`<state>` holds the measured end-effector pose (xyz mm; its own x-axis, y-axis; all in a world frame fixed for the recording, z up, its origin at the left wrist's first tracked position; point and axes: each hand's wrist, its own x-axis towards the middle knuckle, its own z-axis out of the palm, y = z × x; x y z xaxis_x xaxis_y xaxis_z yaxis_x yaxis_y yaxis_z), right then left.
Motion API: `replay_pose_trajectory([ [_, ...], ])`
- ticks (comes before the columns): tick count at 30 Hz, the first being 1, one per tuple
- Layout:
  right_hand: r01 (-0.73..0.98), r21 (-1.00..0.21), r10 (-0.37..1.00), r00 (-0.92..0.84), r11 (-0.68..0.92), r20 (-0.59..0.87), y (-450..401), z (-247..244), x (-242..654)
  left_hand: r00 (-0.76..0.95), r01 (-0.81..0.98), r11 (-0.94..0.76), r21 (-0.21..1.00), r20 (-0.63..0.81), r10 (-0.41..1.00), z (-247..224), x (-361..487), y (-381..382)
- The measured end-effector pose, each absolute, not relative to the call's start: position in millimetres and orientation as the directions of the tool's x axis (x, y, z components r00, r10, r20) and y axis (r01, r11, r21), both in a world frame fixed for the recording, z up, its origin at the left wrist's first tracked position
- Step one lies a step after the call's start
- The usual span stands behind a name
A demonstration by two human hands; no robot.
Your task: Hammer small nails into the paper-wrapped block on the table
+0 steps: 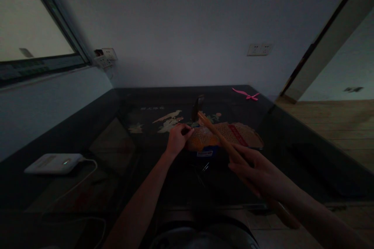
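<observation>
The right hand (260,169) wraps the long wooden-handled hammer with a dark metal head (222,141), its shaft crossing the orange-and-blue plastic packet (201,140) on the glossy black table (277,134). The left hand (177,139) curls narrowly by the packet's left end, grip unclear; its fingers are best kept clear of the head.

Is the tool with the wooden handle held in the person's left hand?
No, the right hand grips the wooden-handled tool, while the left hand is apart from it, at the blue-edged packet.
</observation>
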<state>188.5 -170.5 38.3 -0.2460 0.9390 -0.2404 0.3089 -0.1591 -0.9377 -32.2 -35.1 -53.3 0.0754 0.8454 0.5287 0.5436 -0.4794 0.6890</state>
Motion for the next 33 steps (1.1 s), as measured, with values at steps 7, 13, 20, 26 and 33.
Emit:
replay_pose_trajectory([
  [7,0.296,-0.934,0.913,-0.291,-0.198,-0.286,-171.3,34.5,185.9,0.074,0.571,-0.454,0.684,0.509,0.858,-55.5,-32.6,-33.5],
  [13,0.251,-0.953,0.940,-0.251,-0.169,-0.232,-173.3,35.7,188.1,0.064,0.542,-0.459,0.704,0.511,0.857,-55.3,-32.3,-33.7],
  [20,0.275,-0.939,0.920,-0.271,-0.208,-0.284,-173.6,30.7,189.1,0.075,0.565,-0.449,0.692,0.500,0.863,-54.1,-33.4,-34.2],
  [26,0.254,-0.948,0.931,-0.260,-0.190,-0.257,-173.4,32.2,187.8,0.067,0.533,-0.468,0.705,0.516,0.854,-55.4,-32.8,-33.1],
  [33,0.242,-0.947,0.931,-0.242,-0.213,-0.272,-173.4,30.4,186.9,0.082,0.575,-0.461,0.676,0.513,0.855,-54.3,-32.9,-34.0],
])
